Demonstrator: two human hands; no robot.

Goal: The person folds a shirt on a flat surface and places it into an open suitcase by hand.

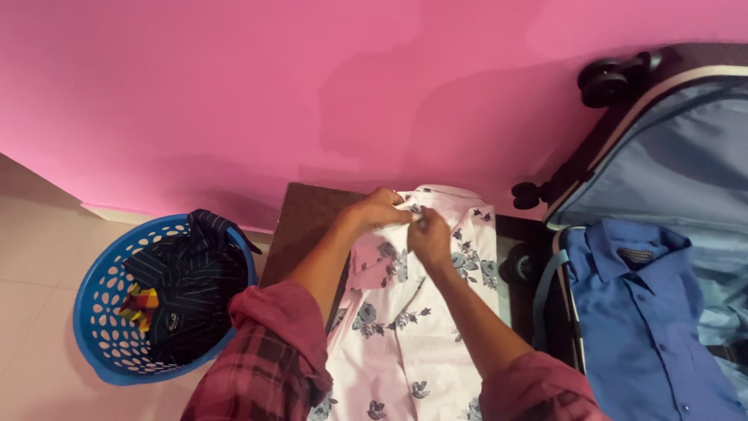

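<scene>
The shirt (413, 327) lies flat on the table (300, 218), its long axis running from me to the collar at the far edge, by the wall. Both my hands meet at that collar: my left hand (379, 210) and right hand (428, 238) each pinch the placket.
</scene>
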